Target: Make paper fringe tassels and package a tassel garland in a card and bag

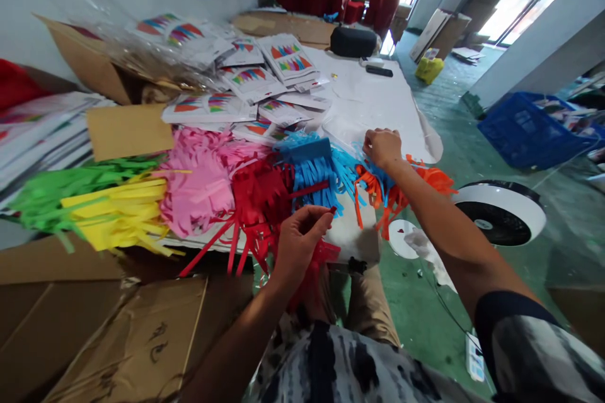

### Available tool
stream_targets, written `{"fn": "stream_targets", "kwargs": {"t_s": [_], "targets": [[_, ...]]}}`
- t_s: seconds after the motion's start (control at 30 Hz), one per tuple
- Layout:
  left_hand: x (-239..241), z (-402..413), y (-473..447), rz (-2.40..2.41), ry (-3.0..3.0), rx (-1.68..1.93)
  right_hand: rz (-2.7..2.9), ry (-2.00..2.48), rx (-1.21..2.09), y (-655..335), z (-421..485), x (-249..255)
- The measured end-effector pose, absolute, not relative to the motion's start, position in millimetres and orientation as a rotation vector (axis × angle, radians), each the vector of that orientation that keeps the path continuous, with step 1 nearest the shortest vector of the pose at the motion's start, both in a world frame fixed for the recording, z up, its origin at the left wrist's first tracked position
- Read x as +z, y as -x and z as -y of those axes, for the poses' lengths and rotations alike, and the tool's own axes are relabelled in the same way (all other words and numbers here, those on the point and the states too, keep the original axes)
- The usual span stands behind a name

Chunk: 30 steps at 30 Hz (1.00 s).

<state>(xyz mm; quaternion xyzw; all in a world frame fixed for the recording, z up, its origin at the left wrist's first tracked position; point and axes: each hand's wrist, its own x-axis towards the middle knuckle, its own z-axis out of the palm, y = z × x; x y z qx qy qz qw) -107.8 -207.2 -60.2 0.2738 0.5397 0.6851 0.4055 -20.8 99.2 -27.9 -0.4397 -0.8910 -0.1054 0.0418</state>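
Note:
My left hand [302,236] is closed in a pinch, with a small bit of red paper strip [333,210] showing at the fingertips. Red fringed paper [259,195] lies beside and behind it, with loose strips hanging over the table edge toward my lap. Farther right, my right hand [384,148] has its fingers curled down over blue fringed paper [314,167]. What those fingers hold, if anything, is hidden. Orange fringed paper [432,177] lies under and around the right wrist. Leftward along the edge sit bundles of pink [196,182], yellow [118,211] and green [80,186] fringe.
Printed packets [250,82] are piled at the back of the white-covered table [378,101]. A black case [353,42] stands behind. Cardboard boxes [137,340] are below left. A round white-and-black fan [501,211] and a blue crate [524,129] stand on the right.

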Motion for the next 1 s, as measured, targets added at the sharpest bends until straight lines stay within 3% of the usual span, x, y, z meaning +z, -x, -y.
{"fn": "stream_targets", "kwargs": {"t_s": [0.13, 0.3, 0.4, 1.0], "targets": [[-54, 209, 100, -1.39, -0.693, 1.699, 2.655, 1.261, -0.085, 10, -78, -19], [-50, 213, 93, -1.502, -0.731, 1.729, 2.549, 0.721, 0.82, -23, 7, -1], [-49, 217, 87, -1.536, -0.776, 1.691, 2.575, 0.581, 0.999, -47, 58, 9], [-48, 245, 74, -1.73, -1.293, 1.689, 2.704, 0.34, 0.636, -75, 114, 20]]}}
